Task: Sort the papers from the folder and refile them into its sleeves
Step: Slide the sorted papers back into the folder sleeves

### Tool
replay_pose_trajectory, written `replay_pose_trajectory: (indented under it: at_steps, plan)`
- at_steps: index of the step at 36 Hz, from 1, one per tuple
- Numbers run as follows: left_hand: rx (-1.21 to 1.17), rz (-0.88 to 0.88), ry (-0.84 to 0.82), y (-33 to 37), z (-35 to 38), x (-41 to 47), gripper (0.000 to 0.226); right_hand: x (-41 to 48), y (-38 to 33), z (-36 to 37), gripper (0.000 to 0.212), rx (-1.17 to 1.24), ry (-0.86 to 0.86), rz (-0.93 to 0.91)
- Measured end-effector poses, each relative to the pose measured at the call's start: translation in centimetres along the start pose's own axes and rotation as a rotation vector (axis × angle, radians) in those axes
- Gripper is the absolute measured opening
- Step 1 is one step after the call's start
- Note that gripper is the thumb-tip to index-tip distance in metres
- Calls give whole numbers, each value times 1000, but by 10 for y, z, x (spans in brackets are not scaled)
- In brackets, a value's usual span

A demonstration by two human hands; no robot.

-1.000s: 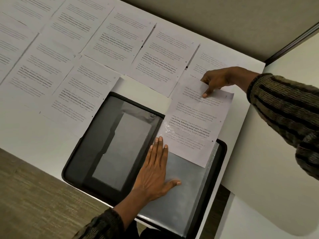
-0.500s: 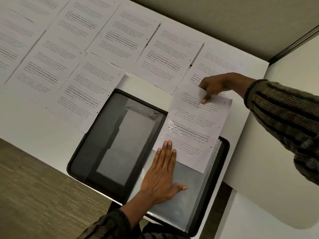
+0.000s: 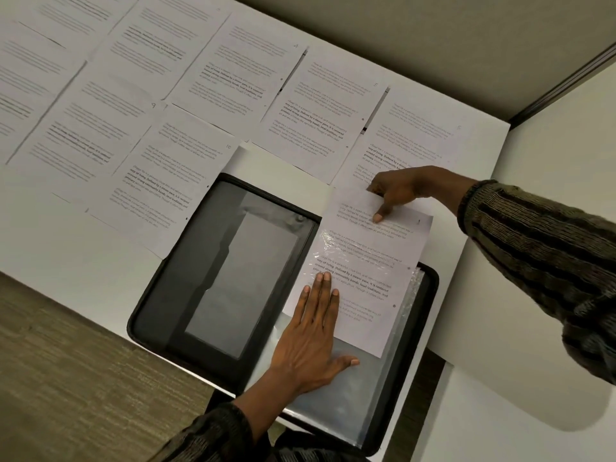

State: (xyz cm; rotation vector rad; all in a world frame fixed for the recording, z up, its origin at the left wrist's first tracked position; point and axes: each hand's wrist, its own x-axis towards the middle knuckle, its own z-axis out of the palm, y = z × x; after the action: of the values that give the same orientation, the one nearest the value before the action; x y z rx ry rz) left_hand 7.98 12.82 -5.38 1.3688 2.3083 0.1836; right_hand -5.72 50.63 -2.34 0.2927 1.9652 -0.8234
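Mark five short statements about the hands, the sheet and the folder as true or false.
1. The left hand lies flat on the clear sleeve. True.
2. The sheet is fully inside the sleeve. False: its upper part sticks out past the folder's edge.
3. The right hand holds the sheet's top end. True.
4. The black folder is zipped closed. False: it lies open.
5. The other papers sit in one pile. False: the papers are spread in rows on the white table.
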Motion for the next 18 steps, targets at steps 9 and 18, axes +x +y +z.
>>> replay_pose_trajectory:
  at_steps: [9, 18]
  plan:
    - [14, -2, 8, -1, 4, 0, 123, -2, -3, 20, 21, 95, 208, -114]
    - [-27, 14, 9, -8, 2, -1, 125, 0, -13, 37, 17, 59, 197, -109]
